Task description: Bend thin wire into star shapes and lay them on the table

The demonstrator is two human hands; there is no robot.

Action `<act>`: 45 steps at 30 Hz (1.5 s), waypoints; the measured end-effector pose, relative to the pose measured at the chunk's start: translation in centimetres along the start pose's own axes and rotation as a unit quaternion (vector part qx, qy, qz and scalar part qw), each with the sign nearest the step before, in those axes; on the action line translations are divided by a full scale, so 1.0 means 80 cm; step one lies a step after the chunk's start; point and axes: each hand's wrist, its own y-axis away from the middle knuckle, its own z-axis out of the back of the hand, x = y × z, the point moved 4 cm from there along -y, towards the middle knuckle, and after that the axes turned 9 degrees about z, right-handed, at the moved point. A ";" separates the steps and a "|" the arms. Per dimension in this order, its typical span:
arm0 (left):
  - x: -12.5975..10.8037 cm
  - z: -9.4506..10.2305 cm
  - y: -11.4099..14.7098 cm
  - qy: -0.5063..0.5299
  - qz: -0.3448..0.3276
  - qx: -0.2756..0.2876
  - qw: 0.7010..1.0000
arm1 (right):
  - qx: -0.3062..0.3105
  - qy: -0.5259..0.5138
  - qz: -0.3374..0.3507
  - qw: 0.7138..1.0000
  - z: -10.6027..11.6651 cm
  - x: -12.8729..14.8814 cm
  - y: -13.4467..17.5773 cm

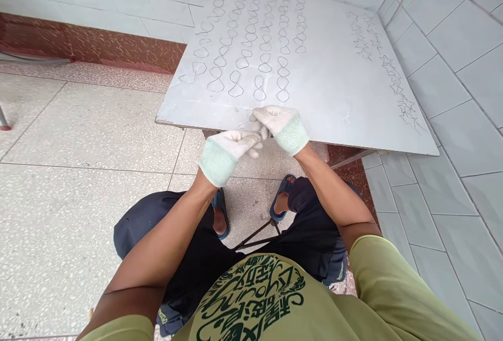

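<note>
Both my hands wear white gloves with pale green cuffs and meet at the near edge of a white board. My left hand pinches a thin wire piece, and its fingers are closed. Just above and to the right, my right hand grips the same wire between closed fingertips. The wire's full shape is partly hidden by the gloves. On the board beyond lie rows of thin wires bent into figure-eight shapes. Wire star shapes lie along the right side.
A tiled wall borders the board at the right and back. Speckled floor spreads at the left. My knees and slippered feet are below the board's front edge, with dark thin legs of a stand between them.
</note>
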 end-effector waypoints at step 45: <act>0.000 -0.019 0.008 0.123 -0.039 -0.036 0.991 | 0.078 -0.031 -0.011 0.996 -0.019 0.007 0.008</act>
